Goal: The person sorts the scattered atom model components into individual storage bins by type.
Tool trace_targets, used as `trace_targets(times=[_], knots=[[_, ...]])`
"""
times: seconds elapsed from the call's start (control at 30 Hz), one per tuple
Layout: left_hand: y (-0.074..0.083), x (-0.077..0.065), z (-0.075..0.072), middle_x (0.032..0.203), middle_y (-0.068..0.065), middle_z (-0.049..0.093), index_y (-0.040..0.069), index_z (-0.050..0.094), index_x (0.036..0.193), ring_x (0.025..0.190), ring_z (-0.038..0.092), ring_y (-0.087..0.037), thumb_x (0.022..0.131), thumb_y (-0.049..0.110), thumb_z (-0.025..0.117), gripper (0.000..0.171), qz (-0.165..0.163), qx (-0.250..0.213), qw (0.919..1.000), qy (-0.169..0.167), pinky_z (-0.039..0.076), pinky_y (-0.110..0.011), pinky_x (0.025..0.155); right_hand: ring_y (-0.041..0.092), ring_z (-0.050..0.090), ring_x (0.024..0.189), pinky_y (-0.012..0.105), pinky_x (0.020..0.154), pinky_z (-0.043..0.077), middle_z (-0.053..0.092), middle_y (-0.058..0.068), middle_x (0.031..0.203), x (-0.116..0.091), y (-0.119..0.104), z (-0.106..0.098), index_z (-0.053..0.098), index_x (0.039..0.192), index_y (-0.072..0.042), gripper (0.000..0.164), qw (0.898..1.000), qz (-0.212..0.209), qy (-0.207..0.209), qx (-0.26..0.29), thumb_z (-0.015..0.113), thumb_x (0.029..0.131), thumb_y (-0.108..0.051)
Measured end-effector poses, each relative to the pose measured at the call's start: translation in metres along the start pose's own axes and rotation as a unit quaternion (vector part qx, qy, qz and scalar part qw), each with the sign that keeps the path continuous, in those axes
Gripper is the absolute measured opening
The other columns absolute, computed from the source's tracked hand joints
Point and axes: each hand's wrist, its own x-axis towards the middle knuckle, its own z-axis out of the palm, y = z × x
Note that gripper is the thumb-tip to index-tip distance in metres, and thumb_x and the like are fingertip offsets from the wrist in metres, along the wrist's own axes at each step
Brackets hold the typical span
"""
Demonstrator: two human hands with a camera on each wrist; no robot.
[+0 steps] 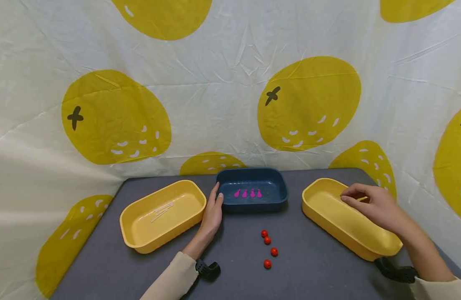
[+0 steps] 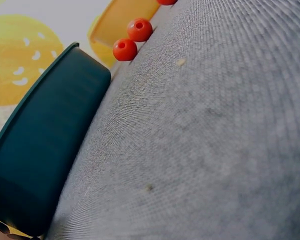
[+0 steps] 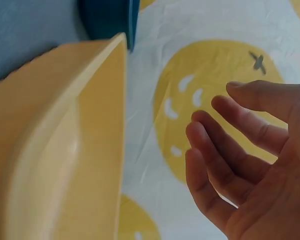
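While the left hand point(image 1: 211, 214) rests at the left end of the blue tray point(image 1: 253, 207), its fingers extended along the wall and the thumb at the rim, nothing shows gripped in it. Right hand point(image 1: 377, 206) well to the right of the blue tray, raised over the right yellow tray point(image 1: 326, 202); fingers loosely bent, thumb apart from them in the right wrist view, palm bare.

Inside the blue tray: four pink pieces point(image 1: 252, 193), in a row. Left of it, the left yellow tray point(image 1: 185, 198), angled, with a few thin white sticks point(image 1: 164, 208) on its floor. The left hand fills the gap between that tray and the blue one. In front of the blue tray, on the dark grey table point(image 1: 234, 258): four red beads point(image 1: 274, 251), the two nearest the tray almost together, the other two spaced out.

Obstructions: right hand and forearm hide part of the right yellow tray's far side. A black wrist device point(image 1: 209, 271) on the left arm, in front of the blue tray. Behind the tray, a pale cloth point(image 1: 215, 104) printed with yellow fruit.
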Motion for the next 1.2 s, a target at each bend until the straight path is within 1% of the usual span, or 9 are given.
trace_targets(times=[0.33,0.47,0.53,0.6,0.67,0.73,0.87,1.07,1.2], knots=[[0.012,-0.006,0.001,0.175,-0.004,0.013,0.032,0.02,0.166,0.163,0.009,-0.027,0.112,0.045,0.033,0.057,-0.014,0.068,0.9974,0.02,0.009,-0.06,0.129,-0.018,0.055,0.074,0.021,0.059,0.049,0.076,0.018,0.104,-0.019,0.043,-0.006,0.076,0.108,-0.008,0.023,0.993,0.078,0.053,-0.072,0.067,0.101,-0.028],[0.018,-0.009,0.002,0.176,-0.006,0.004,0.034,0.014,0.167,0.163,0.005,-0.03,0.111,0.053,0.032,0.062,-0.013,0.093,0.9954,0.02,0.008,-0.063,0.128,0.022,0.072,0.089,0.039,0.069,0.055,0.066,0.032,0.123,-0.026,0.058,-0.01,0.073,0.117,-0.002,0.034,0.987,0.121,0.067,-0.085,0.062,0.104,-0.031],[0.019,-0.01,0.002,0.176,-0.007,-0.001,0.035,0.01,0.167,0.163,0.002,-0.031,0.11,0.057,0.031,0.065,-0.012,0.107,0.994,0.017,0.007,-0.064,0.128,0.048,0.064,0.105,0.054,0.078,0.054,0.058,0.037,0.133,-0.029,0.067,-0.01,0.07,0.123,0.001,0.039,0.984,0.143,0.069,-0.078,0.059,0.105,-0.033],[0.02,-0.011,0.003,0.176,-0.007,-0.006,0.035,0.006,0.167,0.163,-0.001,-0.034,0.109,0.059,0.03,0.067,-0.008,0.118,0.9929,0.014,0.007,-0.066,0.127,0.06,0.052,0.118,0.058,0.082,0.05,0.051,0.04,0.14,-0.033,0.077,-0.01,0.066,0.128,0.003,0.046,0.981,0.166,0.073,-0.066,0.056,0.106,-0.036],[0.022,-0.013,0.005,0.175,-0.006,-0.01,0.035,0.004,0.167,0.162,-0.005,-0.036,0.109,0.06,0.029,0.069,0.0,0.126,0.9919,0.011,0.006,-0.067,0.126,0.054,0.049,0.122,0.045,0.082,0.049,0.059,0.026,0.141,-0.036,0.087,-0.009,0.064,0.133,0.001,0.051,0.977,0.193,0.077,-0.046,0.054,0.106,-0.042],[0.025,-0.015,0.006,0.175,-0.006,-0.013,0.037,0.002,0.167,0.162,-0.01,-0.037,0.108,0.062,0.028,0.069,0.01,0.136,0.9906,0.008,0.004,-0.068,0.126,0.028,0.059,0.116,0.028,0.077,0.047,0.068,-0.004,0.127,-0.039,0.096,-0.007,0.062,0.137,-0.002,0.055,0.973,0.215,0.086,-0.012,0.054,0.105,-0.046],[0.032,-0.018,0.009,0.174,-0.007,-0.015,0.037,0.001,0.166,0.16,-0.017,-0.039,0.107,0.064,0.026,0.069,0.04,0.156,0.9869,0.016,0.002,-0.07,0.125,-0.019,0.051,0.091,0.006,0.067,0.038,0.049,-0.048,0.1,-0.042,0.11,0.001,0.067,0.136,-0.016,0.042,0.966,0.211,0.115,0.093,0.059,0.105,-0.042],[0.044,-0.025,0.013,0.175,-0.007,-0.012,0.035,0.004,0.167,0.16,-0.018,-0.04,0.109,0.058,0.028,0.066,0.077,0.166,0.9824,0.037,0.002,-0.072,0.124,-0.028,0.051,0.098,0.0,0.077,0.037,0.063,-0.044,0.104,-0.043,0.123,0.011,0.068,0.138,-0.024,0.033,0.955,0.17,0.096,0.225,0.056,0.107,-0.027],[0.054,-0.029,0.016,0.175,-0.002,-0.014,0.035,0.005,0.167,0.161,-0.015,-0.035,0.109,0.058,0.03,0.068,0.106,0.158,0.9809,0.041,0.006,-0.073,0.123,-0.021,0.059,0.097,0.007,0.075,0.051,0.066,-0.038,0.108,-0.045,0.131,0.014,0.071,0.134,-0.023,0.031,0.934,0.176,0.056,0.306,0.054,0.108,-0.021]])
